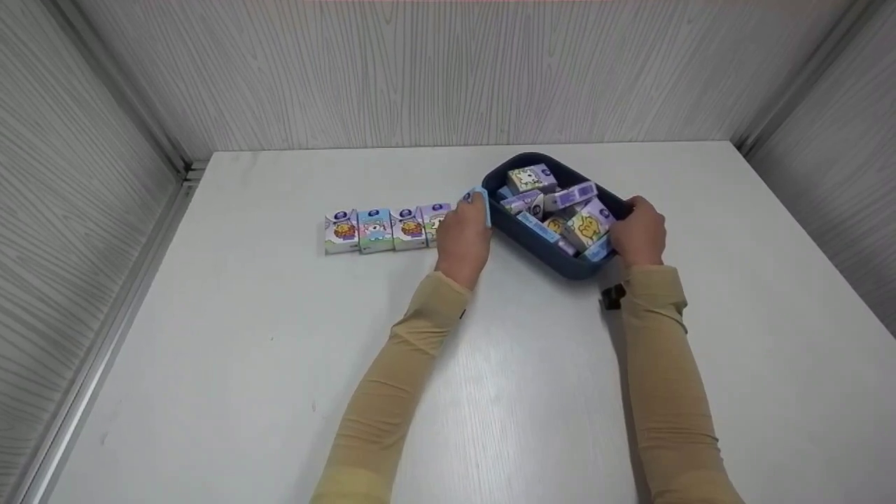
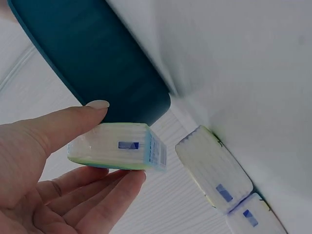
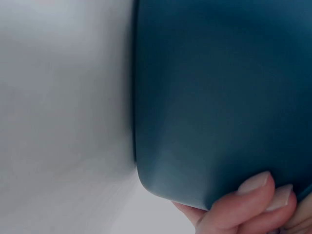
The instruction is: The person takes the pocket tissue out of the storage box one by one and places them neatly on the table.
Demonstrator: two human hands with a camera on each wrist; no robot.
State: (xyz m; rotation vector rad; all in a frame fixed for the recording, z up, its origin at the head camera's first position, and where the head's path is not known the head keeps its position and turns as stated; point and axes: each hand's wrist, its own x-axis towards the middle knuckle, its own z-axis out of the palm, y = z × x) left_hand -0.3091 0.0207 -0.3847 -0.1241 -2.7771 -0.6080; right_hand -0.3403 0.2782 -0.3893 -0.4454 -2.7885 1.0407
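Note:
My left hand [image 1: 463, 241] pinches a small tissue pack [image 2: 112, 145] between thumb and fingers, beside the near-left wall of a dark blue bin [image 1: 535, 250]. In the left wrist view the pack's wrapped end shows, with a small blue mark and a barcode side. My right hand [image 1: 640, 234] grips the bin's right end, its fingertips [image 3: 256, 183] curled against the outer wall. Inside the bin, several purple and blue tissue packs [image 1: 588, 225] with cartoon prints lie jumbled. To the left stands a straight row of several tissue packs [image 1: 376, 231], side by side, its right end partly hidden by my left hand.
All of it stands on a white table [image 1: 280, 364] with grey wood-grain panels [image 1: 420, 77] behind and at both sides. A small black object [image 1: 613, 297] shows beside the right sleeve cuff.

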